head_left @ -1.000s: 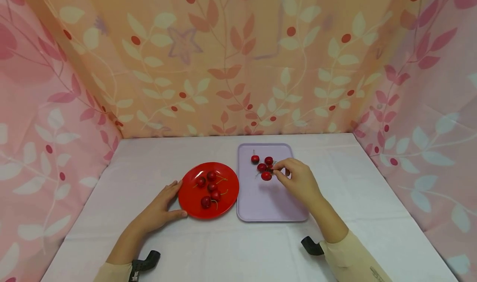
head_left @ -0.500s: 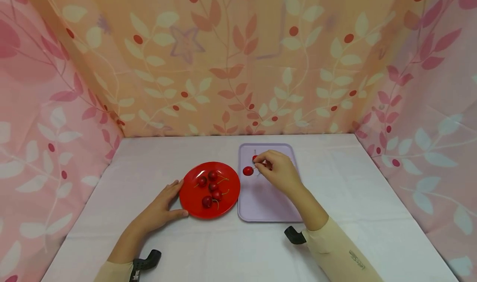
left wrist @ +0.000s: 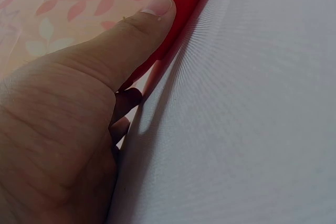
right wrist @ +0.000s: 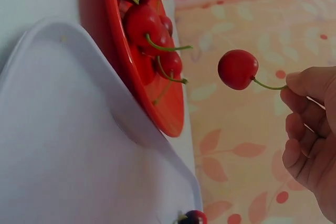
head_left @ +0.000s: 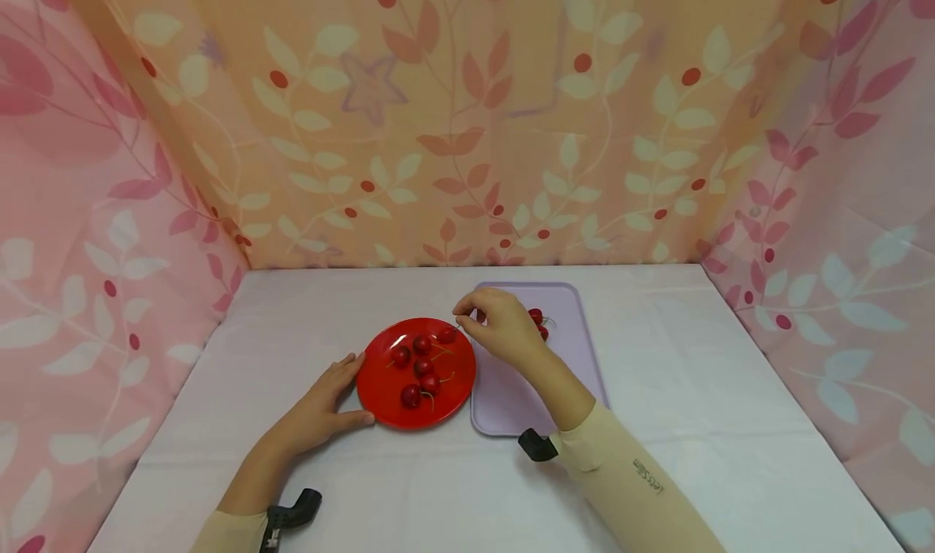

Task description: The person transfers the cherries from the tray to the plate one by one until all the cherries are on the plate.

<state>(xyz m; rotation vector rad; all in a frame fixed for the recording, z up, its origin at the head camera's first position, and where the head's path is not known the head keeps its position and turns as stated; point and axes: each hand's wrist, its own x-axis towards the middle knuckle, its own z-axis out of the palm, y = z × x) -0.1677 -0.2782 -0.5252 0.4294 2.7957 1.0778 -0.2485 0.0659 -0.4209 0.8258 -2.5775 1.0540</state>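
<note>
My right hand (head_left: 500, 321) pinches a cherry (right wrist: 238, 70) by the end of its green stem. In the right wrist view the cherry hangs clear of the plate; in the head view it overlaps the far right part of the red plate (head_left: 394, 411). Several more cherries (head_left: 411, 396) with stems lie on that plate. My left hand (head_left: 317, 407) rests against the plate's left edge, its thumb and fairly straight fingers spread along the rim. In the left wrist view the thumb (left wrist: 142, 30) lies at the red rim.
A lilac tray (head_left: 504, 407) stands right of the plate, close to its rim. Some cherries (head_left: 536, 316) lie on the tray's far part, partly hidden by my right hand. White cloth (head_left: 409, 488) covers the table, and leaf-patterned curtains (head_left: 467, 171) enclose its back and sides.
My right hand has lifted a cherry by its stem from the tray and carried it left to the plate. The left hand has kept its place on the plate's edge.
</note>
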